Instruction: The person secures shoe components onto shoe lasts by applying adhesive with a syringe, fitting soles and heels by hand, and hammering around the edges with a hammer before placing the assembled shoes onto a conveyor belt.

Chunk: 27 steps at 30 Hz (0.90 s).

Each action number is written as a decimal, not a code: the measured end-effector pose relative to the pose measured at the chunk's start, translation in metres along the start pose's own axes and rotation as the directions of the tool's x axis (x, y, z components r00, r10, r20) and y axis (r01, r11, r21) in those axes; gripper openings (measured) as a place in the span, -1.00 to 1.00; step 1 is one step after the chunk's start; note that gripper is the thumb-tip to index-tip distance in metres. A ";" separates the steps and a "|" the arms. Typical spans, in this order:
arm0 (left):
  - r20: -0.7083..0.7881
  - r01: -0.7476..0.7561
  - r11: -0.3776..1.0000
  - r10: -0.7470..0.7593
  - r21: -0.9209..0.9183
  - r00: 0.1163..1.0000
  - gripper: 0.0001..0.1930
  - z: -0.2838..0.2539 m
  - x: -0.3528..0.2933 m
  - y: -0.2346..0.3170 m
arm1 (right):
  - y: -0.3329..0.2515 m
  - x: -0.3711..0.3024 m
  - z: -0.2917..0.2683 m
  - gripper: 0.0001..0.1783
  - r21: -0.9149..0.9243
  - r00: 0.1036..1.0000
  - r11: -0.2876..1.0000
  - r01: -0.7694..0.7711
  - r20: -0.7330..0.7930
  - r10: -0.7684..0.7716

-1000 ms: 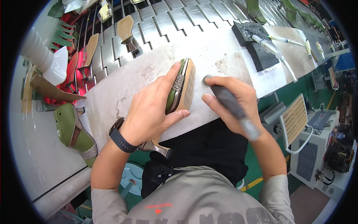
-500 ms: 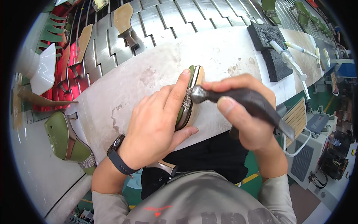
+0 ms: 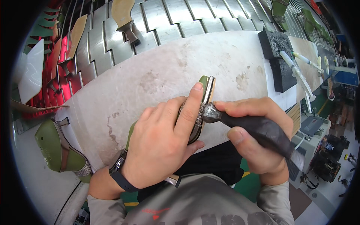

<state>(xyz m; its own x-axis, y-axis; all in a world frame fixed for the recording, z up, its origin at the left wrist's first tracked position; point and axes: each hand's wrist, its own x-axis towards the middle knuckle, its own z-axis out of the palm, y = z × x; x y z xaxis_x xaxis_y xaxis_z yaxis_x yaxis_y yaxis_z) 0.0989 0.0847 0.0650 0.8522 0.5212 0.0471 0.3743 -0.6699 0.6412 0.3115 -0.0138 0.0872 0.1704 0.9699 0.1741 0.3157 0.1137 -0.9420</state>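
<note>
On the worktable lies a heeled sandal (image 3: 208, 90) on a green shoe last, its sole edge facing right and a glittering strap across it. My left hand (image 3: 161, 138) is closed over the sandal, index finger stretched along its upper side, thumb at the near end. The sandal's heel (image 3: 173, 180) pokes out below my left wrist. In my right hand (image 3: 262, 131) is a dark cobbler's hammer (image 3: 255, 129), gripped about its head. The rounded metal face touches or nearly touches the sole edge beside the strap. My palm hides most of the hammer's handle.
Another green last with a sandal (image 3: 60, 150) lies at the left. Metal slats (image 3: 165, 18) run along the far side, carrying a tan heeled sole (image 3: 122, 15). Black blocks (image 3: 281, 71) and syringes (image 3: 296, 69) lie at the right. A white dish (image 3: 32, 73) stands far left.
My hands, the sandal and the hammer have shifted slightly right and toward me. The sandal has tilted, so less of its tan sole shows. The hammer face stays close to the sole edge.
</note>
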 end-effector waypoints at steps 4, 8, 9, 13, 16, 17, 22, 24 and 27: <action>0.016 0.008 1.000 -0.008 0.014 1.000 0.27 -0.001 -0.003 -0.002 | -0.014 0.017 -0.003 -0.71 0.006 0.972 0.974 -0.226 0.060 0.226; -0.016 -0.015 1.000 0.015 0.017 1.000 0.25 0.001 -0.005 0.000 | 0.016 0.040 -0.004 -0.81 0.067 0.996 0.996 -0.063 -0.064 0.068; -0.021 -0.017 1.000 0.017 0.017 1.000 0.25 0.001 -0.005 0.000 | 0.018 0.044 -0.005 -0.82 0.069 0.994 0.995 -0.072 -0.083 0.078; -0.015 -0.014 0.999 0.015 0.044 1.000 0.23 0.000 -0.006 -0.003 | 0.018 0.034 -0.004 -0.79 0.149 0.990 0.982 -0.116 -0.063 0.126; -0.038 -0.016 1.000 0.016 0.001 0.999 0.23 0.003 -0.008 -0.006 | 0.006 -0.002 0.005 -0.74 0.136 0.997 0.988 -0.071 0.049 0.065; -0.030 -0.013 1.000 0.013 0.005 0.999 0.23 0.003 -0.008 -0.005 | 0.002 -0.012 0.009 -0.73 0.129 0.996 0.989 -0.074 0.051 0.068; -0.024 -0.031 0.999 0.031 0.007 0.999 0.22 0.000 -0.007 -0.009 | -0.002 -0.028 0.029 -0.63 -0.166 0.980 0.966 0.199 0.026 -0.198; 0.005 -0.003 1.000 0.003 -0.007 1.000 0.20 0.001 -0.008 -0.011 | 0.001 -0.037 0.040 -0.59 -0.224 0.963 0.938 0.266 0.029 -0.267; -0.065 -0.083 0.997 0.084 0.007 0.994 0.17 0.004 -0.008 -0.016 | -0.009 -0.054 0.067 -0.63 -0.379 0.948 0.877 0.294 -0.004 -0.319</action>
<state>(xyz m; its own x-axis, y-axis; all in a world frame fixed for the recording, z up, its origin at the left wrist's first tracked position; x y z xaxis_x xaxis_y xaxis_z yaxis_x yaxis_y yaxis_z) 0.0869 0.0894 0.0515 0.8547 0.4969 0.1506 0.3045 -0.7146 0.6297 0.2374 -0.0530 0.0669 0.0640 0.8819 0.4670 0.6809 0.3035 -0.6665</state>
